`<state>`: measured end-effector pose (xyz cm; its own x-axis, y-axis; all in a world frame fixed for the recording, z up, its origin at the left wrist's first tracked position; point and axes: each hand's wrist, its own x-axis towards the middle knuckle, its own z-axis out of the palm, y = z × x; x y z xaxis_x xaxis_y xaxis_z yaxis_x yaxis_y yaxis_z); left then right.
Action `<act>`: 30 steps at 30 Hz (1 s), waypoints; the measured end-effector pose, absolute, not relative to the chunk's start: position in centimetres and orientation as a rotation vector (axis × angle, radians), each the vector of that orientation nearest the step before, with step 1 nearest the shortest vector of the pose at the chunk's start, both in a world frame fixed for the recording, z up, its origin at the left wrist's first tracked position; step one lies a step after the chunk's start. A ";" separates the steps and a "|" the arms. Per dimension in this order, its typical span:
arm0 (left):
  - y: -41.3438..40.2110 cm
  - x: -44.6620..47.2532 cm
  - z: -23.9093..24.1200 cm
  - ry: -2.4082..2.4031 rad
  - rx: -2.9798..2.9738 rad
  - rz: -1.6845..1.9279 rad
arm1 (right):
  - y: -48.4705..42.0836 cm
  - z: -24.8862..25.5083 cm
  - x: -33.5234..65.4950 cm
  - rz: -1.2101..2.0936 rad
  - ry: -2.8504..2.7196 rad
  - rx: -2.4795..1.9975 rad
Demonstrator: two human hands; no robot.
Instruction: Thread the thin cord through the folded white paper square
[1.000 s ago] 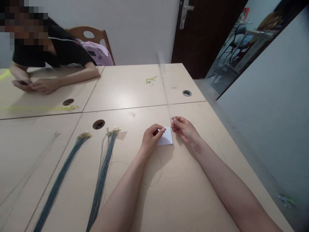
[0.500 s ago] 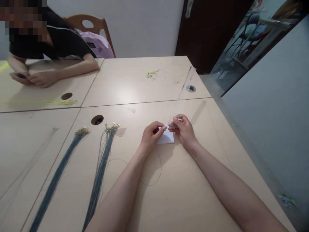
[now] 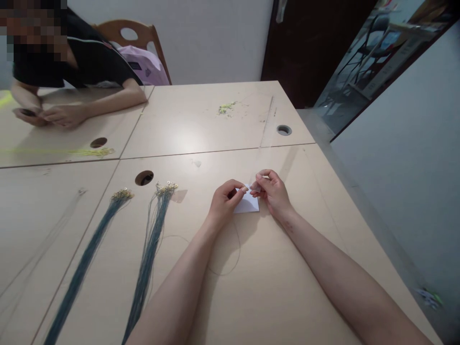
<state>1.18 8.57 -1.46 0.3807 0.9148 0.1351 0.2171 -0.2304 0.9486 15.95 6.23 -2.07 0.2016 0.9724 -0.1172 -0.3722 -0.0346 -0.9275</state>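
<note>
My left hand [image 3: 225, 199] is closed in a pinch, thumb against forefinger, on a thin cord [image 3: 239, 249]. The pinched end is too small to make out. Below the hand, the cord's slack loops over the table and passes under my left forearm. Fingertips of my right hand [image 3: 271, 189] are closed on a long clear plastic strip [image 3: 266, 125] that reaches away across the table. The two hands almost meet above a white card or pad [image 3: 247, 205], which lies flat and is partly covered by my left hand.
Two bundles of blue-green cords [image 3: 86, 261] [image 3: 148, 268] with gold-coloured clasps lie left. Yellow scraps [image 3: 226, 109] and yellow cords [image 3: 95, 152] lie farther off. Holes [image 3: 144, 178] [image 3: 283, 130] pierce the tabletop. A co-worker's hands [image 3: 63, 116] rest at the far left.
The far end of the clear strip has swung left, away from the table hole at the right. Both my hands stay almost where they were, still pinching.
</note>
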 end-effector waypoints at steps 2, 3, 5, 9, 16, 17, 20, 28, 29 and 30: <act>8.6 1.2 -1.4 1.006 1.694 0.924 | 6.2 -2.0 15.9 1.253 -0.739 -1.087; 8.5 1.2 -1.4 1.005 1.696 0.926 | 6.2 -2.0 15.9 1.253 -0.741 -1.088; 8.5 1.3 -1.4 1.000 1.706 0.929 | 6.2 -2.0 15.9 1.251 -0.743 -1.088; 8.6 1.3 -1.5 0.993 1.731 0.928 | 6.2 -2.1 16.0 1.245 -0.749 -1.071; 8.6 1.2 -1.6 0.963 1.771 0.939 | 6.3 -2.2 16.0 1.230 -0.767 -1.074; 8.6 1.2 -1.5 0.960 1.779 0.938 | 6.3 -2.3 16.0 1.228 -0.768 -1.072; 8.6 1.2 -1.5 0.944 1.812 0.933 | 6.3 -2.4 16.0 1.230 -0.772 -1.065; 8.6 1.2 -1.5 0.882 1.940 0.964 | 6.4 -2.4 16.0 1.236 -0.779 -1.059; 8.6 1.2 -1.5 0.874 1.957 0.972 | 6.4 -2.4 16.0 1.235 -0.779 -1.065; 8.6 1.2 -1.5 0.867 1.970 0.980 | 6.4 -2.4 16.0 1.234 -0.780 -1.072</act>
